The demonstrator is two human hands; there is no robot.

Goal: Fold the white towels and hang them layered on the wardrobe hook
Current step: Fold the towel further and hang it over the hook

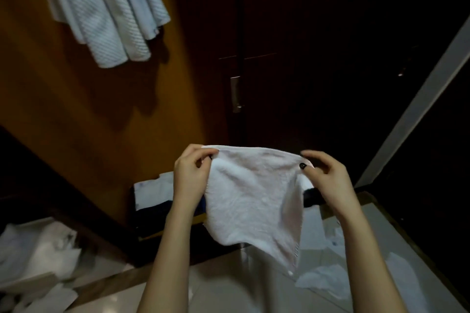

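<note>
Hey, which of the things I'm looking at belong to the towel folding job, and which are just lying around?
In the job: white towel, pinched by left hand and right hand; hung towels on the wardrobe.
Lying about: door handle; crumpled white cloth on the floor; white heap at lower left.

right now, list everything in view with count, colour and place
held towel: one, white, centre, stretched between both hands
hanging towels: several, count unclear, white ribbed, upper left
wardrobe panel: one, orange-brown, left
door handle: one, silver, centre
loose cloths: two heaps, white, floor lower left and lower right
floor: pale glossy tiles, bottom
left hand: pinches towel's top left corner
right hand: pinches towel's top right corner
</note>
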